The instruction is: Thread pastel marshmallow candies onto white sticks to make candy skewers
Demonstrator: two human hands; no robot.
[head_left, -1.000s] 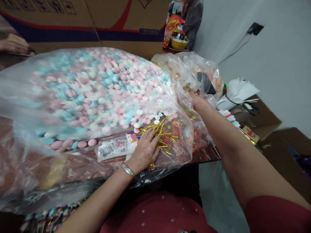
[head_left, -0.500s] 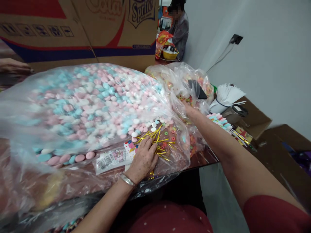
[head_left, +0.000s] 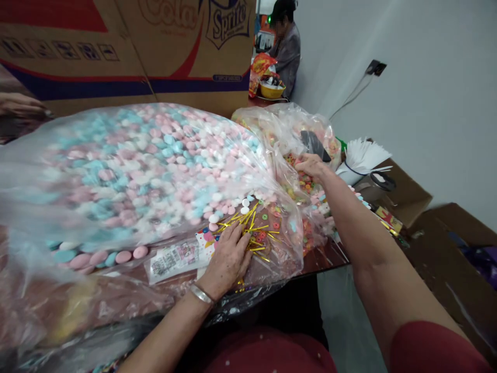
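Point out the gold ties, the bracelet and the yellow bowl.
Gold ties point(head_left: 253, 217): head view, a tie near the bunch's middle.
Bracelet point(head_left: 201, 293): head view, middle of the band.
Yellow bowl point(head_left: 272, 93): head view, front wall.

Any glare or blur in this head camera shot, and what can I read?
In the head view, glare streaks the candy bag, hazy at its left side; a co-worker's hand at the left edge looks dim and soft; "Sprite" reads clearly on the carton, but small print on the white packet by the left hand doesn't.
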